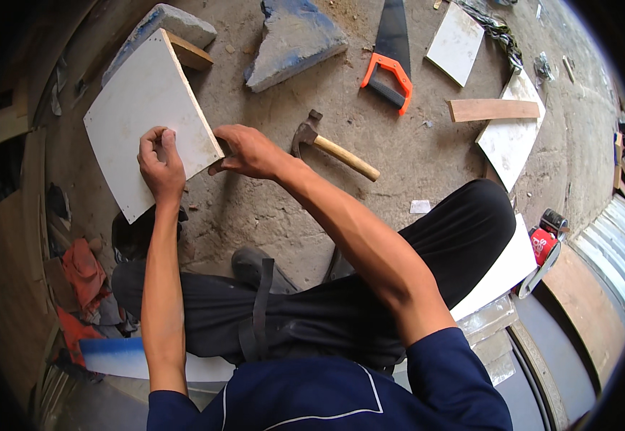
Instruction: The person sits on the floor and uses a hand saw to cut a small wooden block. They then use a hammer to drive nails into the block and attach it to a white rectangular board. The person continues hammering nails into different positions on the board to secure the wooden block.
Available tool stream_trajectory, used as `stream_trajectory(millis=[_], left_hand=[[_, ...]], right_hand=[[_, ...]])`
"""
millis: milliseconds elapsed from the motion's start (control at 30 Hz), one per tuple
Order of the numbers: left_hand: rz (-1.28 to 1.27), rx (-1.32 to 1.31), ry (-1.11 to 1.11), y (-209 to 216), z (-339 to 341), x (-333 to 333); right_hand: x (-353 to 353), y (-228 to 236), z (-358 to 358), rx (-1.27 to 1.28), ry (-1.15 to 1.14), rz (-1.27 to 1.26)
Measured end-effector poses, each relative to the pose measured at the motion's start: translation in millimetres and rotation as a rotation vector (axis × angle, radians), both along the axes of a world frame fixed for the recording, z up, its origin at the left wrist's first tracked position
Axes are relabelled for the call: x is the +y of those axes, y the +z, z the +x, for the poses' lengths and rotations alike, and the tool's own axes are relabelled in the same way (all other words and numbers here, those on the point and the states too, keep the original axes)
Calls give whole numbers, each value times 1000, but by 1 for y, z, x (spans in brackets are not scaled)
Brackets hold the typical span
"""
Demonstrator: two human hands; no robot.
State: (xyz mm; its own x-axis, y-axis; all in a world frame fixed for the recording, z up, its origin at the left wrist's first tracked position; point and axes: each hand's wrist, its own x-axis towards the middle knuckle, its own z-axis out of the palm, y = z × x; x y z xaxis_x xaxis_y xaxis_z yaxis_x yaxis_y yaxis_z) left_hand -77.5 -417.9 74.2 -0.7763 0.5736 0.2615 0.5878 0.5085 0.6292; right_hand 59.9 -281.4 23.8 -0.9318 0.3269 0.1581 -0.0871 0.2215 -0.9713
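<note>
A white board (143,108) with a pale wooden edge stands at the left, propped near a grey concrete block. Small dark dots run along its sides. My left hand (161,161) is closed in front of the board's face, fingers curled against the thumb; whatever it may hold is hidden. At the board's lower right corner, my right hand (249,151) grips the edge, its fingertips partly out of sight. On the ground just right of that hand lies a claw hammer (341,154) with a wooden handle.
Broken concrete blocks (294,43) lie ahead. A handsaw (390,79) with an orange and black handle lies beyond the hammer. White board pieces (456,43) and a wooden strip (495,110) are at the right. Orange cloth (82,269) lies at the left; a red can (542,244) stands at the right.
</note>
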Motion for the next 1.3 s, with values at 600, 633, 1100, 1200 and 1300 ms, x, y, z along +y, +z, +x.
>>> stream_trajectory(millis=[600, 633, 1100, 1200, 1300], left_hand=[[-14, 72, 3, -4, -1, 0], [-17, 79, 4, -4, -2, 0], [47, 60, -55, 1, 1, -1], [69, 35, -47, 2, 2, 0], [68, -32, -29, -1, -4, -6]], right_hand=[[-1, 7, 1, 24, -11, 1], [-2, 7, 1, 34, -31, 15], [53, -31, 62, -480, -311, 274], [70, -52, 105, -871, -420, 372], [61, -77, 135, -1001, -436, 422]])
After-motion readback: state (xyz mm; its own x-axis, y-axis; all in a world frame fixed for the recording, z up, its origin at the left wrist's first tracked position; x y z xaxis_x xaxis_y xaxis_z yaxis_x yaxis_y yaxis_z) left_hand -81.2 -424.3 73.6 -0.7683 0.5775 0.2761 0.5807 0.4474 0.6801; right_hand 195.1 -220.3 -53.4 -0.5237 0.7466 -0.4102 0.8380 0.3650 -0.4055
